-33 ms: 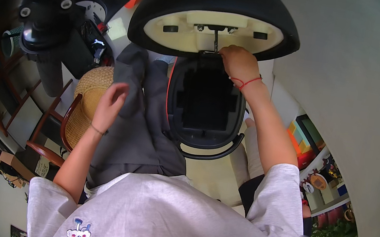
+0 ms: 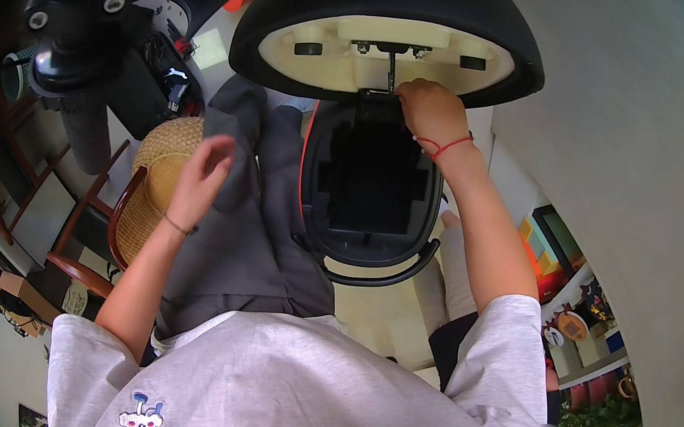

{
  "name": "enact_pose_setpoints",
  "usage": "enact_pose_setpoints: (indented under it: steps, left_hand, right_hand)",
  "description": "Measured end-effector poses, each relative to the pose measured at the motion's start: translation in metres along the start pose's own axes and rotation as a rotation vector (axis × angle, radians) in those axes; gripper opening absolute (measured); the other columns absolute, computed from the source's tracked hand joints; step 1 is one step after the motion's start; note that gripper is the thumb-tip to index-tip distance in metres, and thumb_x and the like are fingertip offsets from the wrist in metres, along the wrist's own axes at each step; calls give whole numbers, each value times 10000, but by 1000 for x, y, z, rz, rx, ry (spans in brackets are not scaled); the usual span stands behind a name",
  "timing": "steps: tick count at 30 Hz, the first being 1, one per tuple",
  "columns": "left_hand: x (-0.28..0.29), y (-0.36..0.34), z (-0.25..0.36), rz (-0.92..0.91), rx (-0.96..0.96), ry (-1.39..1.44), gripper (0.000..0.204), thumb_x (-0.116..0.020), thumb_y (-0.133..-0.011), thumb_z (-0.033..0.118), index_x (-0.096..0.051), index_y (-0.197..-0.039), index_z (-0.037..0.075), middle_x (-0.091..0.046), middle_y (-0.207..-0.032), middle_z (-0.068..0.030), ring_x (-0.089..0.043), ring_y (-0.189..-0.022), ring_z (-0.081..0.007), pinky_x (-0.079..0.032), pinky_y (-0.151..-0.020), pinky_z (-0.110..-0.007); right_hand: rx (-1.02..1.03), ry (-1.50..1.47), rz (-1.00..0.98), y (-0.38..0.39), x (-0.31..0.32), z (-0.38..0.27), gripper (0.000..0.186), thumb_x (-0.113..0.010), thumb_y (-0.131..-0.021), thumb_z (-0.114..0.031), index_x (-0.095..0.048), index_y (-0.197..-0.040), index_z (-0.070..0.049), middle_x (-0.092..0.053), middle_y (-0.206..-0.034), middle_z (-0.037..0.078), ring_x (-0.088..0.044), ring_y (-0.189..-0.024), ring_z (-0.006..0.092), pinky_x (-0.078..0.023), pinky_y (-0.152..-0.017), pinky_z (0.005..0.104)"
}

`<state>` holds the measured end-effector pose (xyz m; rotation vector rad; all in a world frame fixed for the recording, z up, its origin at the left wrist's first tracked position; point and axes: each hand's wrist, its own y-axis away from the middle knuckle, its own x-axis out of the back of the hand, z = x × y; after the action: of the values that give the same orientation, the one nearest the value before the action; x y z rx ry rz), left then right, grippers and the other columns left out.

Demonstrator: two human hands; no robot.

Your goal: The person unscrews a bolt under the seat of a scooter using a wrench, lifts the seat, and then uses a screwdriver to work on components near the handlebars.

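A black scooter seat stands tipped up, showing its pale underside with a hinge. Below it lies the black under-seat storage bin. My right hand is closed in a pinch at the hinge, beside a thin dark metal rod; what the fingertips grip is hidden. Over my lap, to the left of the bin, my left hand hangs in the air with loosely bent fingers, thumb apart, holding nothing.
A woven-seat wooden chair stands left of my legs. The scooter's dark handlebar fills the upper left. A curved grab rail rims the bin's near end. Shelves with a green plant are at the right.
My left hand has risen slightly. The handlebar has shifted a little to the left in view. My right hand stays at the hinge.
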<state>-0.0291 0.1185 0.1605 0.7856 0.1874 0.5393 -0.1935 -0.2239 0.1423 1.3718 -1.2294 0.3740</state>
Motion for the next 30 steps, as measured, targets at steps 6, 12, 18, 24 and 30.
enact_pose_setpoints:
  steps: [6,12,18,24,30]
  left_hand:
    - [-6,-67,52,157,-339,38,766,-680,-789,104,-274,-1435,46,-344,-1456,-145,-370,-1333,-278,-314,-1075,-382]
    - [-17,-98,82,-45,-380,95,771,-699,-759,32,-301,-1420,40,-430,-1375,-113,-444,-1239,-192,-347,-1046,-333]
    - [-24,-116,81,-23,-356,-3,610,-660,-805,21,-391,-1353,21,-553,-1223,-86,-510,-1097,-146,-399,-956,-284]
    - [-22,-117,82,-7,-357,-72,571,-637,-821,11,-409,-1343,25,-580,-1194,-92,-520,-1089,-143,-403,-952,-280]
    - [-17,-118,84,-46,-359,-46,632,-634,-818,-8,-366,-1389,37,-571,-1216,-98,-508,-1108,-142,-399,-959,-277]
  right_hand:
    - [65,47,-17,-11,8,-5,106,-556,-755,-52,-642,-817,-56,-628,-849,89,-632,-851,268,-538,-721,372]
    - [99,70,-39,-15,8,-10,97,-558,-755,-58,-641,-804,-67,-628,-849,82,-638,-844,257,-544,-708,372]
    - [195,199,-46,-30,6,-26,122,-563,-763,-90,-664,-825,-62,-644,-886,98,-644,-853,271,-550,-707,379]
    - [122,88,-82,-13,5,3,170,-570,-824,-140,-624,-971,-75,-630,-986,126,-615,-925,313,-514,-776,385]
    - [-243,-162,252,46,-77,6,150,-567,-878,-174,-615,-999,-98,-640,-904,104,-622,-826,312,-502,-698,414]
